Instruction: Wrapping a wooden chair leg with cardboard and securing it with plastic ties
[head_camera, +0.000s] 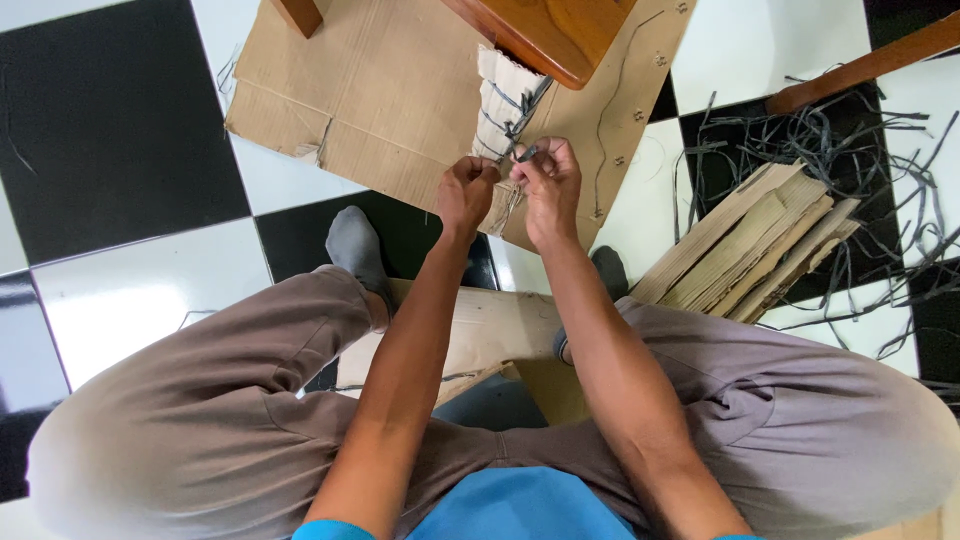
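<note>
Hands: left hand (466, 192) and right hand (545, 183) pinched dark strap (526, 154) beside cardboard bundle (503, 108), fingers closed narrowly.

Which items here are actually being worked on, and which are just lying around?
In hand:
left hand
right hand
pale folded cardboard bundle laced with dark strips

Lying about:
flat brown cardboard sheet
stack of tan cardboard strips
loose dark strap scraps
wooden stool

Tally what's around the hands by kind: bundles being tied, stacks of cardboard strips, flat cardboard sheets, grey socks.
Tied bundle of cardboard strips, held by the left hand and right hand: 1
Loose stack of cardboard strips: 1
Flat cardboard sheet on the floor: 1
Grey socks: 2
Total: 5
</note>
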